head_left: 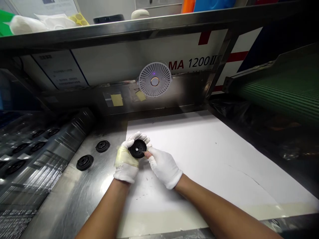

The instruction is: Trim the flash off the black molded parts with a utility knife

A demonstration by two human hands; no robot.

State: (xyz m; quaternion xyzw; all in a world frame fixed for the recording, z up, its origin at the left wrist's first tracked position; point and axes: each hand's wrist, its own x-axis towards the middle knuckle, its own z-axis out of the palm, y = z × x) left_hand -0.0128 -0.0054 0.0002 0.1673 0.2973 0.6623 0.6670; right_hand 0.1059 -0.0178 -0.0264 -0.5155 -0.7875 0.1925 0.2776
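Note:
My left hand, in a white glove with yellow tape round the palm, is wrapped about a black round plastic part. The part's hollow face with small holes is turned up toward me. My right hand, also gloved, is closed in a pinch at the part's right edge, with a bare fingertip showing. A thin, pale tip seems to stick out from those fingers over the part, too small to name. Left of my hands, a ribbed black disc and a second black disc lie on the metal table.
A white sheet covers much of the metal table. Stacked clear trays with black parts stand at the left. A round fan hangs under the shelf. At right is a green conveyor belt.

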